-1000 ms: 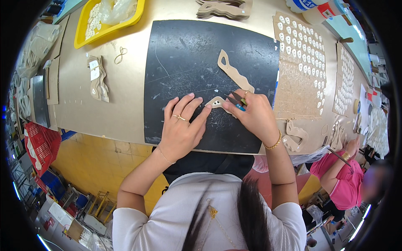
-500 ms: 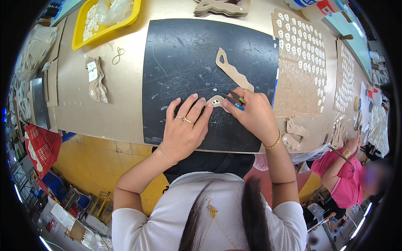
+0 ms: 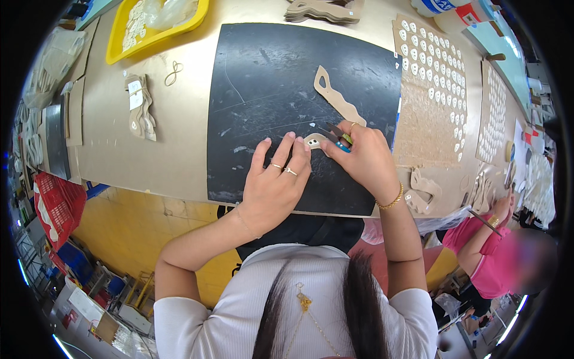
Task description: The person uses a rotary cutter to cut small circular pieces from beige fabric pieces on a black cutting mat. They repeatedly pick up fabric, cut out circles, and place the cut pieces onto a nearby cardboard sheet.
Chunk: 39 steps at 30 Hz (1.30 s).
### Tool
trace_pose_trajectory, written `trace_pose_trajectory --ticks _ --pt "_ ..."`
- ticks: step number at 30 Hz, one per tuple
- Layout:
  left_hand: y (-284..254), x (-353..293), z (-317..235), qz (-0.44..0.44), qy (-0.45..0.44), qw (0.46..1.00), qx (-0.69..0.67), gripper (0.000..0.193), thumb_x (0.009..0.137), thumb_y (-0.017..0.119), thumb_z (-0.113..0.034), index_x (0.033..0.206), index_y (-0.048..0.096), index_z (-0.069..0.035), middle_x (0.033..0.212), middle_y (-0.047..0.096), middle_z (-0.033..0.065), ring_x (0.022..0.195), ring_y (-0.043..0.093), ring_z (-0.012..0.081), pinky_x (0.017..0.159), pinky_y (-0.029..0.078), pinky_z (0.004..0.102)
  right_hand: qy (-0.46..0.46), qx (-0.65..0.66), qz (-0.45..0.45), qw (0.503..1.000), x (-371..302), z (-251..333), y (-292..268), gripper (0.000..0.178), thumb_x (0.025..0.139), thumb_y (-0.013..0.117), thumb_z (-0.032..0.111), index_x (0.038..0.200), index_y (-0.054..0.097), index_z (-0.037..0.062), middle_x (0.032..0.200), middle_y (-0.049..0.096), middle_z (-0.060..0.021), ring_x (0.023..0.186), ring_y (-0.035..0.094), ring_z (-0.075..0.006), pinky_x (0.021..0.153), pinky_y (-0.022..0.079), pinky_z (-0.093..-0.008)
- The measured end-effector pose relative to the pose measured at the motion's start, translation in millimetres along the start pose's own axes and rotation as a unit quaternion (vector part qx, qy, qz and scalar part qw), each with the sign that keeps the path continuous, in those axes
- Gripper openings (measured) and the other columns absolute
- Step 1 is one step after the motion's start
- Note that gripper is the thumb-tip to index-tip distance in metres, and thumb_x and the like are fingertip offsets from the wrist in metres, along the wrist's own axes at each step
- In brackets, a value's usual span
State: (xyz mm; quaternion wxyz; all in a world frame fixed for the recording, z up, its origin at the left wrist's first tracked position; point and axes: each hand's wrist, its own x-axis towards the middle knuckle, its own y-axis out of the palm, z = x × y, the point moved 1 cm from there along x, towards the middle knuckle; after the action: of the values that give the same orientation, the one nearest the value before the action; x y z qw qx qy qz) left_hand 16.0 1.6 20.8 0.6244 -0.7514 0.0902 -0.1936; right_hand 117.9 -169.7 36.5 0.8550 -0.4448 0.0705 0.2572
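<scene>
On the black mat (image 3: 263, 78), a beige curved piece (image 3: 326, 143) carries a small white patch (image 3: 313, 142) with dark holes. My left hand (image 3: 278, 182) lies over the mat with fingers stretched out, fingertips touching the piece's left end. In my right hand (image 3: 365, 152) is a pair of small snips (image 3: 342, 143) with dark blades and blue and green handles; the blades stand apart above the patch. The right thumb is beside the piece, whose right part it hides. A second beige cutout (image 3: 335, 99) lies just beyond, and a tiny white patch (image 3: 313, 125) rests near the blades.
A board (image 3: 427, 131) with rows of white patches stands to the right, near loose cutouts (image 3: 423, 191). Far left is a yellow tray (image 3: 152, 49) of patches; a tied cutout bundle (image 3: 142, 110) lies below it. Stacked cutouts (image 3: 323, 12) sit behind. A person in pink (image 3: 484, 257) works at right.
The whole view has shifted slightly. My left fingers have slid a little right, against the piece's left end. The right hand keeps hold of the snips, nearly still.
</scene>
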Motion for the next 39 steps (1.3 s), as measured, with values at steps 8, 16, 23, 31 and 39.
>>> trace_pose_trajectory --ticks 8,16,23,31,39 --pt "0.2 0.3 0.5 -0.014 0.019 0.999 0.022 0.035 0.086 0.06 -0.014 0.116 0.069 0.0 0.124 0.06 0.0139 0.129 0.053 0.0297 0.106 0.041 0.0519 0.001 0.012 0.007 1.0 3.4 -3.6 0.1 0.04 0.083 0.079 0.034 0.084 0.067 -0.0038 0.066 0.06 -0.0183 0.061 0.061 -0.035 0.06 0.047 -0.041" --pt "-2.1 0.4 -0.9 -0.015 0.013 0.999 0.026 0.035 0.086 0.06 -0.015 0.116 0.069 0.0 0.122 0.06 0.0134 0.129 0.054 0.0298 0.106 0.042 0.0521 0.01 0.027 0.002 1.0 4.1 0.2 -2.0 0.044 0.082 0.079 0.034 0.077 0.061 -0.0061 0.061 0.055 -0.0201 0.055 0.053 -0.0348 0.056 0.043 -0.0413" --pt "3.6 -4.5 0.5 -0.014 0.004 1.0 0.006 0.037 0.088 0.061 -0.013 0.123 0.066 -0.003 0.126 0.061 0.0123 0.131 0.053 0.0276 0.106 0.039 0.0519 0.021 -0.025 0.066 0.997 14.9 6.8 -12.3 0.037 0.08 0.078 0.031 0.083 0.07 -0.005 0.075 0.068 -0.024 0.075 0.069 -0.042 0.069 0.054 -0.0441" --pt "1.9 0.2 -2.6 -0.011 -0.019 0.999 -0.024 0.039 0.088 0.063 -0.011 0.127 0.066 -0.009 0.127 0.062 0.012 0.127 0.057 0.0278 0.103 0.039 0.053 0.001 -0.057 0.092 0.994 19.3 10.3 -16.4 0.038 0.081 0.077 0.033 0.087 0.072 -0.0042 0.075 0.068 -0.0226 0.075 0.069 -0.0412 0.07 0.054 -0.0447" --pt "2.3 0.7 -2.6 -0.015 -0.02 0.999 -0.025 0.043 0.084 0.065 -0.008 0.127 0.066 -0.009 0.126 0.062 0.0106 0.128 0.056 0.0263 0.104 0.038 0.0526 -0.082 -0.015 -0.056 0.995 6.8 -2.5 -6.0 0.027 0.082 0.08 0.025 0.092 0.073 0.0005 0.089 0.067 -0.0161 0.079 0.067 -0.0358 0.07 0.051 -0.0409"
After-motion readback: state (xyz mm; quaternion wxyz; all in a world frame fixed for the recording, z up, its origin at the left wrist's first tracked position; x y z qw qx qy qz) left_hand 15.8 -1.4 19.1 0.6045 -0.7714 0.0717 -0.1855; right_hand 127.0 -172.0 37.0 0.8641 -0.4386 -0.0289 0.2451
